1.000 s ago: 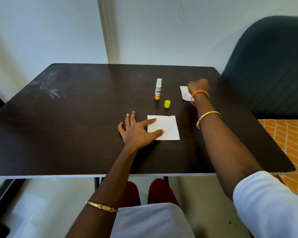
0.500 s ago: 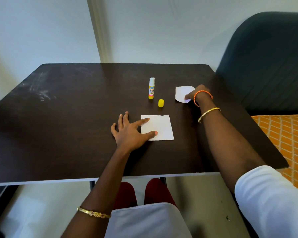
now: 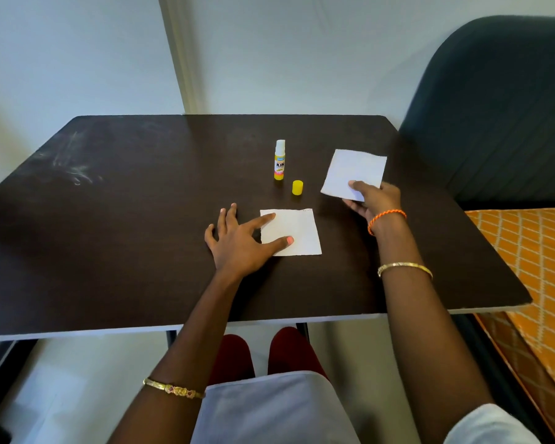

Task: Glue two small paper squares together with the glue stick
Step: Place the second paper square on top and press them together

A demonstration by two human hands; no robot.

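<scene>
Your left hand (image 3: 237, 241) lies flat and spread on the dark table (image 3: 125, 219), forefinger and thumb pressing the near-left part of one paper square (image 3: 297, 230) that lies flat in front of you. Your right hand (image 3: 374, 200) pinches the second paper square (image 3: 353, 173) by its near corner — thumb on top, fingers beneath — and it looks lifted clear of the table, though the angle leaves that unsure. The glue stick (image 3: 279, 160) stands upright and uncapped beyond the flat square; its yellow cap (image 3: 297, 187) sits just beside it, between the stick and the held square.
</scene>
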